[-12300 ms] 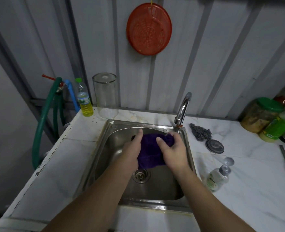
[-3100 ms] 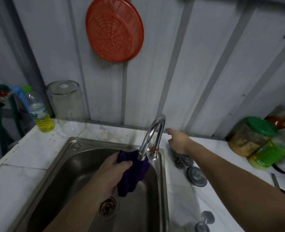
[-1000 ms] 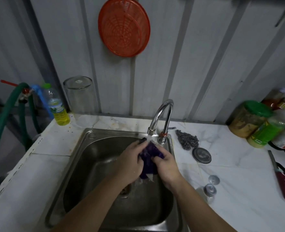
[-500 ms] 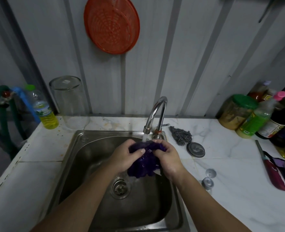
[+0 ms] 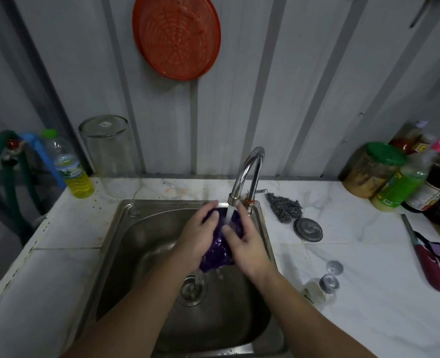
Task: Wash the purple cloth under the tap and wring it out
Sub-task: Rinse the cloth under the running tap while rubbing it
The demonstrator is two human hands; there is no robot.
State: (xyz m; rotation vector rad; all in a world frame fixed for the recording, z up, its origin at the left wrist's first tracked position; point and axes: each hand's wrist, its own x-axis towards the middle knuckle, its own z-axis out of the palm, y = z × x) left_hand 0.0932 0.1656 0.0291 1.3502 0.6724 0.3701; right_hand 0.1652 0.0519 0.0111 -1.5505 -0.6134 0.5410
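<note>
The wet purple cloth (image 5: 217, 250) is bunched between both my hands over the steel sink (image 5: 126, 236). Water runs from the curved chrome tap (image 5: 250, 174) onto the cloth's top, and a thin stream falls from the cloth toward the drain (image 5: 191, 289). My left hand (image 5: 199, 237) wraps the cloth from the left. My right hand (image 5: 247, 244) presses it from the right, fingers spread over the fabric. Most of the cloth is hidden by the hands.
A steel scourer (image 5: 286, 206) and a round metal lid (image 5: 307, 229) lie right of the tap. A small clear bottle (image 5: 319, 288) lies near the sink's right rim. Jars and sauce bottles (image 5: 400, 177) stand far right. An upturned glass jar (image 5: 109, 156) and yellow bottle (image 5: 71, 169) stand at back left.
Since 3 s ago the tap has been turned on and my right hand has joined the left on the cloth. In the last half second both hands lifted the cloth closer under the spout.
</note>
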